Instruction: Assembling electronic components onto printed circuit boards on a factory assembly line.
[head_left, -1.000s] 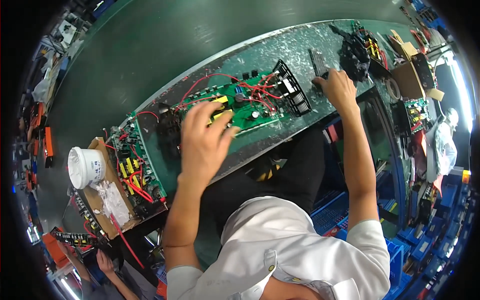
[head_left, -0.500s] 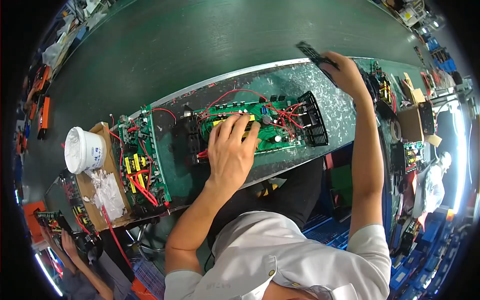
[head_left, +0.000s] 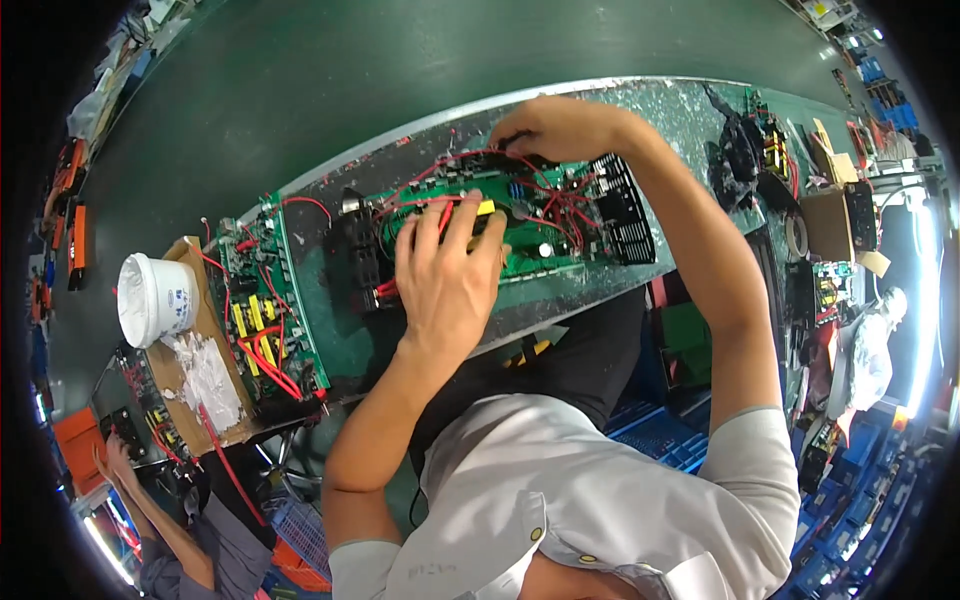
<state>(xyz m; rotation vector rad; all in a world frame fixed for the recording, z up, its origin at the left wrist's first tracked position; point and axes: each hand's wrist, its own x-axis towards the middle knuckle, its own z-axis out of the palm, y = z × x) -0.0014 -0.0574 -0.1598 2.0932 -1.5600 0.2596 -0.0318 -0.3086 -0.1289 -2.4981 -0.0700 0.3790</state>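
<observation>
The board point(head_left: 518, 265) lies on the bench point(head_left: 675, 125), wires point(head_left: 568, 212) across its right half and a panel point(head_left: 628, 215) at its right end. Apart to its left lies a second board point(head_left: 288, 295); just left of that, a tray point(head_left: 228, 372) holds paste point(head_left: 208, 378), with a tub point(head_left: 157, 300) at its left side. Well right of the panel is a bag point(head_left: 738, 158), then, nearer, a roll point(head_left: 796, 238) just left of a carton point(head_left: 829, 225).

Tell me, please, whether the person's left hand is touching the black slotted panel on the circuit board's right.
Apart: the head view shows green circuit board and red wires between the left hand and the black slotted panel.
</observation>
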